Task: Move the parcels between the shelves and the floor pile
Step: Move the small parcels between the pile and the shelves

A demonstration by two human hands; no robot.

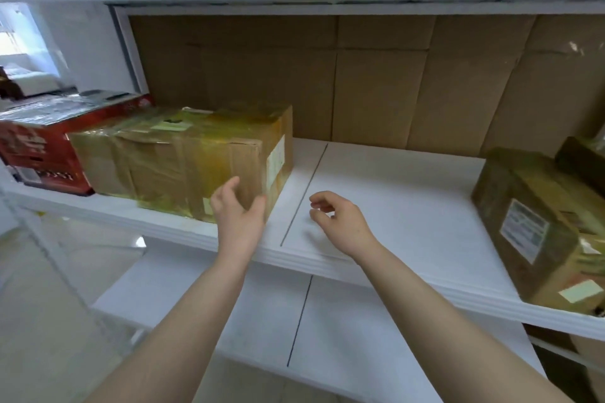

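Parcel (183,160) at spread left hand (240,216), right hand (340,222) loosely curled, empty

No text can be read with certainty. White lettering is printed on the front of the red glossy cardboard carton (45,154) at the far left, but it is too blurred to be made out. A white paper label (275,162) is stuck on the right end of the tape-wrapped brown cardboard box (183,167), and a white printed label (523,231) with dark lines of print is borne by the dark brown cardboard box (501,193) at the right; neither can be deciphered.
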